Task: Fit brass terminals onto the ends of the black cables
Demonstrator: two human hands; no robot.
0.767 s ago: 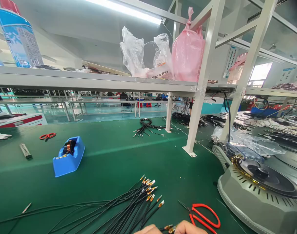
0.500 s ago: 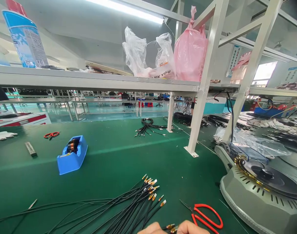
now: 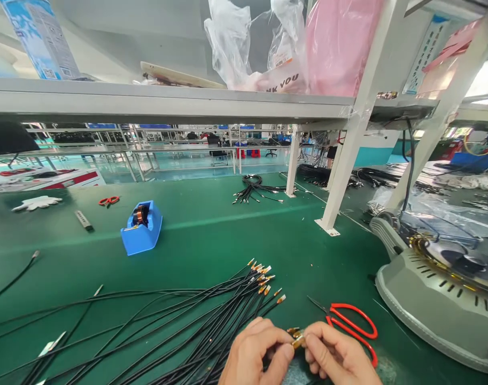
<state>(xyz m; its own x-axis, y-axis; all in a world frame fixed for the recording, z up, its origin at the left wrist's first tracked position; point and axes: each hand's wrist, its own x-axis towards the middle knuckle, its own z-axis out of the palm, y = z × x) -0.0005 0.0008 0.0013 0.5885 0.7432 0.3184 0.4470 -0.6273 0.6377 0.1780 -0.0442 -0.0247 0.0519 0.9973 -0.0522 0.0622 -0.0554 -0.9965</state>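
Black cables (image 3: 195,315) lay fanned across the lower left and centre of the frame. At lower centre, left hand (image 3: 256,353) and right hand (image 3: 335,353) pinched an amber-wrapped cable end (image 3: 297,341) between their fingertips; some fingers were hidden. Judgement: light, opposed pressure seemed best, tip straight, wrap unwrinkled.

Worktop (image 3: 211,246): brightly lit, 1 pale band of glare crossing it
Window (image 3: 485,80): washed-out white, upper right
Shelf underside (image 3: 147,119): in shadow
Posts (image 3: 350,149): slanted by wide-angle distortion
Far floor (image 3: 179,169): glossy reflections, detail soft
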